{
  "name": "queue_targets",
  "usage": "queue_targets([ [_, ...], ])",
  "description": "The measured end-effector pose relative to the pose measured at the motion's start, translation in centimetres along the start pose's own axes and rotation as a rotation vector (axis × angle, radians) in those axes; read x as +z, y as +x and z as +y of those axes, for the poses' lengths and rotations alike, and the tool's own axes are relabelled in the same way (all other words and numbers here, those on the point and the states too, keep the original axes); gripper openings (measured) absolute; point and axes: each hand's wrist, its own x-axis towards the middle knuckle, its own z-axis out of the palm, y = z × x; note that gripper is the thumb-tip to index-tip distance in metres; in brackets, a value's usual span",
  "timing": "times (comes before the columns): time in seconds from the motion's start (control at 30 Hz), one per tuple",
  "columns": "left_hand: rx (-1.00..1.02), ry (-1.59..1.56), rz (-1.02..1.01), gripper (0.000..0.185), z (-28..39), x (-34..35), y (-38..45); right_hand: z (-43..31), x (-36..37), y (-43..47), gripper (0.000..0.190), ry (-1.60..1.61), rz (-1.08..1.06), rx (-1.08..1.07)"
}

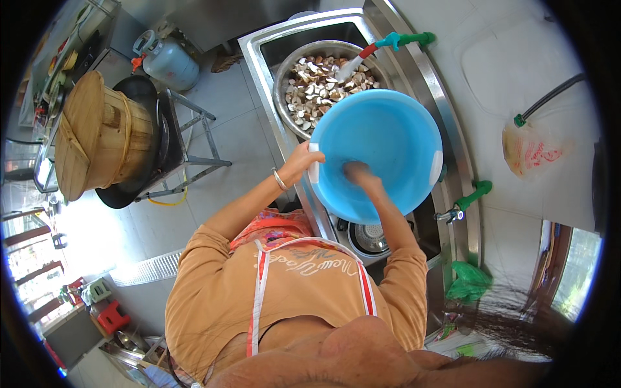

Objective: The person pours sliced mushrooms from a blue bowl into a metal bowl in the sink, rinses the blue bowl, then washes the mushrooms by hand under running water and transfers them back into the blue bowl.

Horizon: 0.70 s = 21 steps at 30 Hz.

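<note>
A light-blue plastic basin (388,126) is tipped over the sink, its inside facing me. My left hand (302,164) grips the white handle (314,167) on its left rim. Inside, my right hand (358,172) is against the lower left of the basin, motion-blurred, so its fingers are unclear. Beyond it, a round metal bowl (283,92) holds many cut brown-and-white pieces that look like mushrooms (315,87). Water runs onto them from a red tap hose (368,50). The blue basin covers the bowl's near right part.
The steel sink (252,48) runs along the wall, with a second tap (453,213) at right. A pot with a perforated insert (371,237) sits below the basin. At left, a wooden steamer barrel (111,140) stands in a wok on a metal stand (206,131), near a gas cylinder (170,63).
</note>
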Motion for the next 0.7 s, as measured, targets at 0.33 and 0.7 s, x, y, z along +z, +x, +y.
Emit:
queue_targets([
  [0.33, -0.078, 0.016, 0.065, 0.031, -0.1, -0.2, 0.0, -1.2, -4.9, 8.0, 0.019, 0.613, 1.028, 0.071],
  [0.7, 0.109, 0.019, 0.06, 0.035, -1.2, -0.8, -0.3, 2.7, -3.5, -3.3, 0.031, -0.045, -0.124, -0.113],
])
